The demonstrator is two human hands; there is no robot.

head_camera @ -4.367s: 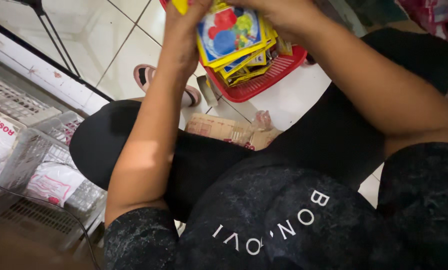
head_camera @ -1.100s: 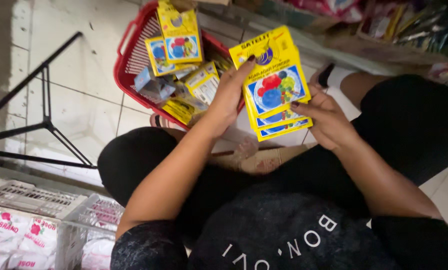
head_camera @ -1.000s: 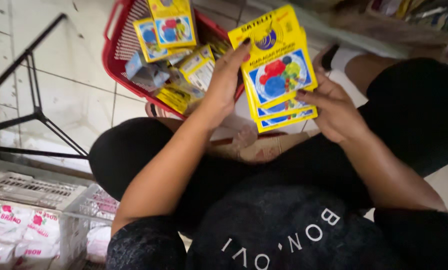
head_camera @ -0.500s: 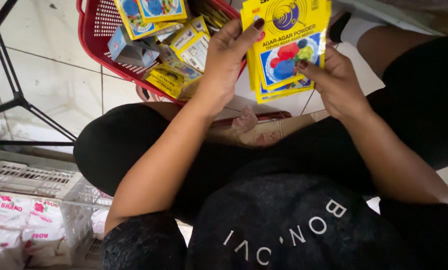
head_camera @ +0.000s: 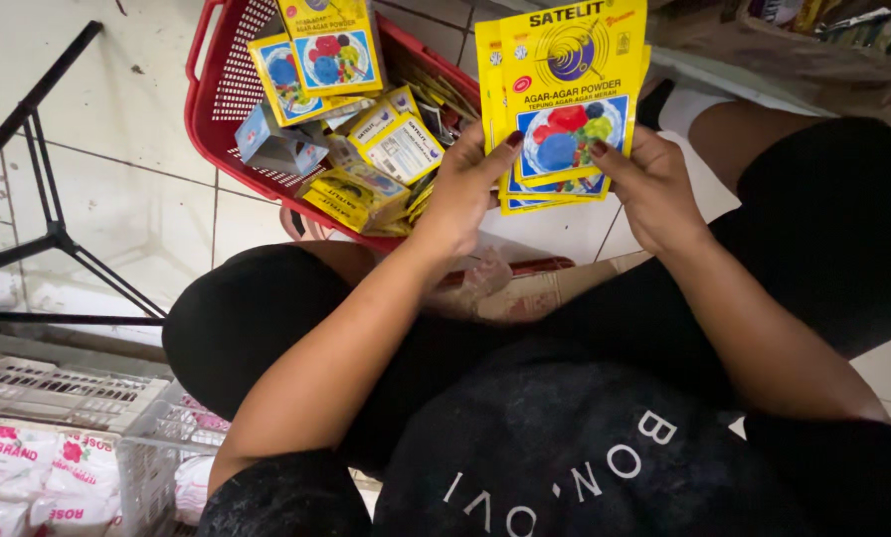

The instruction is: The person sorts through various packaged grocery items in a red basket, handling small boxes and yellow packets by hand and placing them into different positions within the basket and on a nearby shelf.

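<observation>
Both my hands, left [head_camera: 462, 194] and right [head_camera: 647, 186], pinch the lower edges of a fanned stack of yellow sachets [head_camera: 562, 104] held just right of the red basket [head_camera: 229, 114]; light, thin, slick-looking, likely to slide apart, so I judge gripping low across all is best.

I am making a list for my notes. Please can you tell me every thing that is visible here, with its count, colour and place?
Stack of sachets: several, exact count unclear, yellow with blue panel, held up in both hands.
Basket: one, red plastic, on floor at upper left.
Loose sachets: many, yellow, inside basket.
Small box: one, grey-blue, inside basket.
Wire rack: one, white, lower left.
White bags: a few, in rack.
Metal stand: one, black, left.
Left hand: grips stack's left edge.
Right hand: grips stack's right edge.
</observation>
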